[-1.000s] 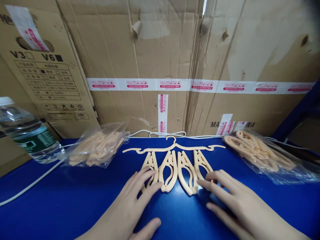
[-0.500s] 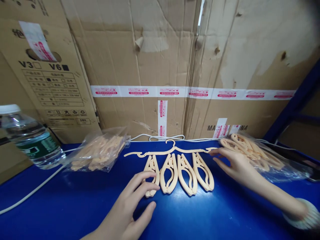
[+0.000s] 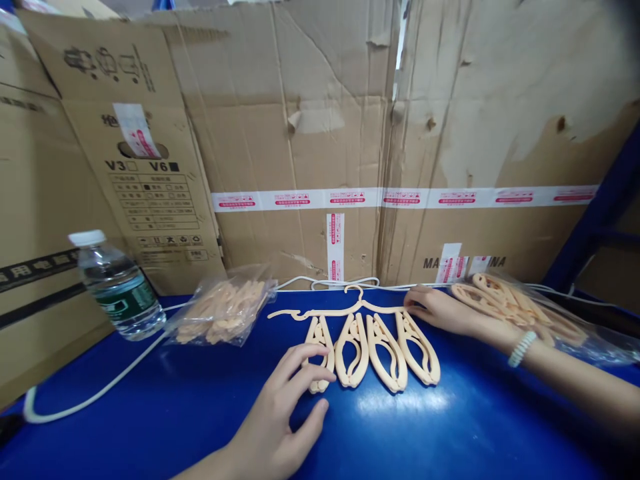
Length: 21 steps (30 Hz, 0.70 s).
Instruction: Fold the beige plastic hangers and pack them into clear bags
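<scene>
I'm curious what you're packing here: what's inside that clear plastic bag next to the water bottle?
The clear plastic bag holds a heap of peach-coloured plastic pieces, the same colour as the clips laid out on the blue table. The crinkled film blurs them, so their count and exact shape can't be made out.

bottle [image 3: 120, 285] left | hanger [image 3: 367, 333] centre on table [image 3: 150, 427] | boxes [image 3: 310, 133] behind

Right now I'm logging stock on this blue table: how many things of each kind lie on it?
Folded hanger clips: 4
Hanger bar with hook: 1
Bags of hanger parts: 2
Water bottle: 1
White cable: 1
Total: 9
</scene>
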### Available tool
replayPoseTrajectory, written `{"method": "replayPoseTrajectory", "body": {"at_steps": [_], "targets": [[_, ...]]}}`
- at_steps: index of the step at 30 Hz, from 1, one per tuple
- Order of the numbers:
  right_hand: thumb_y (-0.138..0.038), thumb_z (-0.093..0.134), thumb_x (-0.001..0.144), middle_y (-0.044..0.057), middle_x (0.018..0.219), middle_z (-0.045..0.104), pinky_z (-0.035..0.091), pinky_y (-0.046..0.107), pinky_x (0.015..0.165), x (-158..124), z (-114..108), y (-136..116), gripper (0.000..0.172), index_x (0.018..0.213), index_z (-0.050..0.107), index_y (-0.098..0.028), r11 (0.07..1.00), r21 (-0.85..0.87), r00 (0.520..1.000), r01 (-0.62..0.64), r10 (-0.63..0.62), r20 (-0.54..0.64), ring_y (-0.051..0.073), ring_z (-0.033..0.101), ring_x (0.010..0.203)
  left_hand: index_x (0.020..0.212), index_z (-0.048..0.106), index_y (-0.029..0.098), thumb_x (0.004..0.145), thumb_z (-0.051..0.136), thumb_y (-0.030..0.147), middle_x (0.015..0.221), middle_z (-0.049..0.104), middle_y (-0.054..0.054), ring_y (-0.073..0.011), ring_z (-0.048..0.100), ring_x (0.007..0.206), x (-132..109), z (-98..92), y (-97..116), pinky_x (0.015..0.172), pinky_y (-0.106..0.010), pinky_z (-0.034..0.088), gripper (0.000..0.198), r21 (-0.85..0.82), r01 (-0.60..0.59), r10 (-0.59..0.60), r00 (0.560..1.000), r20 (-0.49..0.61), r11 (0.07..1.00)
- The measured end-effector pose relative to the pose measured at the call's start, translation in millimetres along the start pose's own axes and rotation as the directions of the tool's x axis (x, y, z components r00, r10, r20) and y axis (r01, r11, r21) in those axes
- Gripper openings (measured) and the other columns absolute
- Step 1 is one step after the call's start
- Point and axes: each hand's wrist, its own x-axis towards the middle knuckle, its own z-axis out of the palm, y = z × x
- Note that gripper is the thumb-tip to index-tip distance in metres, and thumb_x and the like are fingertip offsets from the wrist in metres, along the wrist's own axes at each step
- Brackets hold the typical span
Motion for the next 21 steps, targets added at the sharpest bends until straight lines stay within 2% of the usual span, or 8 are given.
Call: {"method": "replayPoseTrajectory", "body": {"at_steps": [3, 6, 8, 10, 13, 16, 19, 21], "targets": [[-0.031, 0.047, 0.089, 0.008, 0.075, 0.069, 0.050, 0.031, 0.062, 4, -14, 0, 0.019, 0.080, 0.060, -0.019, 1.000, 0.014, 0.999, -0.014, 0.014, 0.035, 0.022, 0.066, 0.067, 0.110, 0.057, 0.027, 0.087, 0.050, 0.010, 0.132, 0.053, -0.009, -0.0252, 0.053, 0.122, -1, 0.9, -1, 0.102, -0.043, 0.046, 0.030, -0.017, 0.001, -0.001, 1.000, 0.007, 1.000], [-0.031, 0.046, 0.089, 0.007, 0.072, 0.069, 0.048, 0.030, 0.060, -1, -33, -5, 0.017, 0.083, 0.057, -0.020, 0.999, 0.015, 0.999, -0.039, 0.039, 0.018, 0.022, 0.066, 0.065, 0.110, 0.058, 0.026, 0.086, 0.050, 0.010, 0.131, 0.054, -0.010, -0.0258, 0.054, 0.121, -1, -0.1, 0, 0.102, -0.044, 0.045, 0.029, -0.056, 0.021, -0.021, 1.000, -0.012, 0.998], [-0.031, 0.045, 0.089, 0.007, 0.072, 0.068, 0.048, 0.030, 0.058, -11, -45, -12, 0.015, 0.084, 0.054, -0.021, 0.999, 0.010, 0.998, -0.050, 0.050, -0.022, 0.022, 0.065, 0.064, 0.108, 0.060, 0.025, 0.086, 0.052, 0.012, 0.129, 0.057, -0.010, -0.0266, 0.055, 0.121, 1, -2.7, 4, 0.103, -0.046, 0.044, 0.027, -0.104, 0.067, -0.070, 0.997, -0.031, 0.992], [-0.031, 0.043, 0.090, 0.005, 0.071, 0.066, 0.046, 0.029, 0.056, -25, -54, -22, 0.014, 0.084, 0.052, -0.022, 0.998, 0.011, 0.994, -0.067, 0.067, -0.083, 0.020, 0.063, 0.061, 0.110, 0.060, 0.025, 0.086, 0.054, 0.015, 0.127, 0.060, -0.009, -0.0268, 0.056, 0.121, 4, -6.4, 7, 0.104, -0.046, 0.044, 0.027, -0.201, 0.168, -0.180, 0.983, -0.045, 0.965], [-0.033, 0.044, 0.094, 0.002, 0.065, 0.064, 0.045, 0.027, 0.053, -50, -58, -33, 0.016, 0.084, 0.053, -0.024, 0.992, 0.057, 0.969, -0.116, 0.125, -0.215, 0.017, 0.060, 0.055, 0.113, 0.061, 0.023, 0.086, 0.057, 0.025, 0.124, 0.064, -0.009, -0.0273, 0.059, 0.119, 10, -11.9, 8, 0.105, -0.047, 0.045, 0.027, -0.434, 0.347, -0.405, 0.913, -0.045, 0.831], [-0.039, 0.050, 0.093, 0.006, 0.074, 0.069, 0.050, 0.028, 0.052, -71, -52, -40, 0.016, 0.095, 0.058, -0.025, 0.984, 0.112, 0.930, -0.138, 0.168, -0.328, 0.020, 0.064, 0.060, 0.109, 0.062, 0.018, 0.080, 0.064, 0.033, 0.121, 0.067, -0.013, -0.0303, 0.058, 0.121, 15, -13.2, 0, 0.107, -0.048, 0.043, 0.032, -0.610, 0.439, -0.569, 0.822, -0.024, 0.660], [-0.040, 0.054, 0.090, 0.008, 0.086, 0.072, 0.056, 0.030, 0.057, -84, -43, -49, 0.019, 0.100, 0.062, -0.025, 0.992, 0.083, 0.893, -0.093, 0.120, -0.434, 0.025, 0.070, 0.073, 0.125, 0.054, 0.017, 0.078, 0.068, 0.036, 0.134, 0.059, -0.017, -0.0321, 0.053, 0.128, 14, -8.6, -12, 0.111, -0.052, 0.038, 0.052, -0.714, 0.449, -0.642, 0.767, -0.001, 0.537], [-0.036, 0.054, 0.091, 0.006, 0.089, 0.073, 0.058, 0.029, 0.060, -89, -38, -58, 0.015, 0.099, 0.063, -0.027, 0.997, 0.061, 0.891, -0.051, 0.072, -0.449, 0.025, 0.072, 0.077, 0.138, 0.041, 0.019, 0.080, 0.069, 0.037, 0.143, 0.051, -0.019, -0.0326, 0.050, 0.131, 11, -3.9, -17, 0.111, -0.054, 0.037, 0.067, -0.752, 0.424, -0.639, 0.769, 0.005, 0.504]]}}
